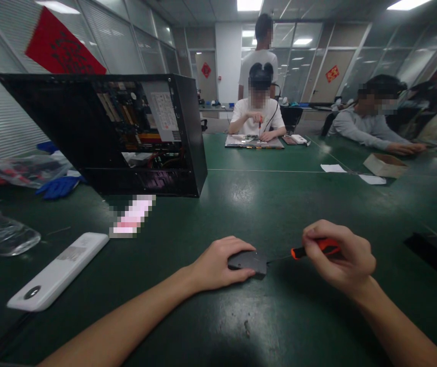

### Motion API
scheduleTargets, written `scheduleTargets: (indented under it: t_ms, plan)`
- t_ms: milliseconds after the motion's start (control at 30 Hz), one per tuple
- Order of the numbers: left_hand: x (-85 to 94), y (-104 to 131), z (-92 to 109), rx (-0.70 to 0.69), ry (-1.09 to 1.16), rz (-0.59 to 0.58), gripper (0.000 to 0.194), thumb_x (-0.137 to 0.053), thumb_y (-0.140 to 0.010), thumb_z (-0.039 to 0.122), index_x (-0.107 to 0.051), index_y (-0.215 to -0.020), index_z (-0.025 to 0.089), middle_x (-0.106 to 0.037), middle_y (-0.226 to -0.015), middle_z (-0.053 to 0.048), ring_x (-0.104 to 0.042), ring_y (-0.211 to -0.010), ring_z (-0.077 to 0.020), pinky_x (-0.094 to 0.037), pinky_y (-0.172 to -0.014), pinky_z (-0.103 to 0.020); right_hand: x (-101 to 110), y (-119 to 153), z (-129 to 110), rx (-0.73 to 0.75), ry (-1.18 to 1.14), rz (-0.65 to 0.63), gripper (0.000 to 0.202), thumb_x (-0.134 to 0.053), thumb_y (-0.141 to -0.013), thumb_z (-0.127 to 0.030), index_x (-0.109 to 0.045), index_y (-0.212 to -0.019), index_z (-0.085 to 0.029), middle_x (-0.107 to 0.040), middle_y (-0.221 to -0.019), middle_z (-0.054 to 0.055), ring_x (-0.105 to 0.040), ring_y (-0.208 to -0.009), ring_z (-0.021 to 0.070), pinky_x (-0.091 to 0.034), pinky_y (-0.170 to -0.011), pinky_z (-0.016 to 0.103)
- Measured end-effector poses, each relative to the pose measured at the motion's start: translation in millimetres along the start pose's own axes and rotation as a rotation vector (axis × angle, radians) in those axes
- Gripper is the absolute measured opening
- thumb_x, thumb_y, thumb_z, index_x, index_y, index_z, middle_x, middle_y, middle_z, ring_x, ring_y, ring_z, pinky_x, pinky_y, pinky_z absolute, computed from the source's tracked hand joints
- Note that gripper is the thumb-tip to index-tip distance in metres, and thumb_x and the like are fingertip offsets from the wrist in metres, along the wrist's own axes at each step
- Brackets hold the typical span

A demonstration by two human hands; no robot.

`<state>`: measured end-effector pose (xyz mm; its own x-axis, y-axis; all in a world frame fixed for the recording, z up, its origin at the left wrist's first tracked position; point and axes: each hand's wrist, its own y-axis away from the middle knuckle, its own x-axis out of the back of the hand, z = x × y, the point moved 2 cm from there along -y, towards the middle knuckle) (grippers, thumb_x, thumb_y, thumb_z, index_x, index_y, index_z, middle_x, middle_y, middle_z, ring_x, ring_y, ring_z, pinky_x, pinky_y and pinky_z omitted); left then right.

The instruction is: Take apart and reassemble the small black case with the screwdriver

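Near the middle of the green table, my left hand (220, 262) grips a small dark grey block-like device (249, 261) by its sides and presses it to the tabletop. Its kind is unclear, and the hand covers its left end. My right hand (343, 255) is closed around the orange-and-black handle of a screwdriver (298, 253), a little above the table. The thin shaft points left, almost level, with its tip at the device's right end. Whether the tip touches the device or sits in it, I cannot tell.
An open black computer case (186, 127) stands at the back left. Left of my arm are a white power strip (69, 262), a clear bottle (4, 234) and blue gloves (60, 187). A dark object (436, 255) lies far right. Across the table, a person (258, 112) works with a screwdriver.
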<state>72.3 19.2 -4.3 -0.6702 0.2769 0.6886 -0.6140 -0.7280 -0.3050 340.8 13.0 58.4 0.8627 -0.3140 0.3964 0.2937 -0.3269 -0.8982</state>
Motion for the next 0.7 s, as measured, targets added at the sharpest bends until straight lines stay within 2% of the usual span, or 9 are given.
scheduleTargets:
  t_ms: [700]
  plan:
    - [-1.0, 1.0, -2.9, 0.000, -0.011, -0.010, 0.045, -0.080, -0.089, 0.041, -0.070, -0.127, 0.020, -0.075, -0.120, -0.009, -0.070, -0.110, -0.0259, -0.053, -0.099, -0.040, 2.2, -0.1, 2.3, -0.026, 0.006, 0.032, 0.032, -0.069, -0.083, -0.001, -0.065, -0.107, -0.021, -0.070, -0.083, -0.001, -0.071, -0.066, 0.0143, -0.060, -0.059, 0.026]
